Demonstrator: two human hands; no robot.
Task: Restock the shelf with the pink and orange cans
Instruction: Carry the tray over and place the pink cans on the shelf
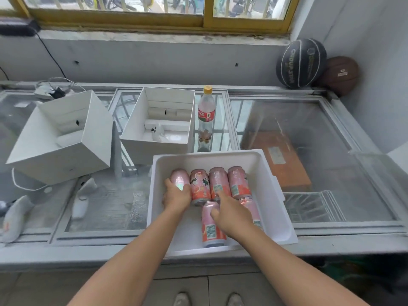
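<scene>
Left hand (176, 195) grips the end can (180, 178) in a foam tray (268, 175), likely lifting it for shelving; right hand (231, 215) rests open, apparently steadying neighbouring cans (218, 181). All lie sideways.

Pink can (199, 186), second from left in the back row: partial letters "INDA" and one large Chinese character.
Black basketball (301, 62): pale lettering ending in "STAR".
Plastic bottle (206, 111): red label, white script illegible.
Brown basketball (342, 74): small tag, unreadable.
</scene>
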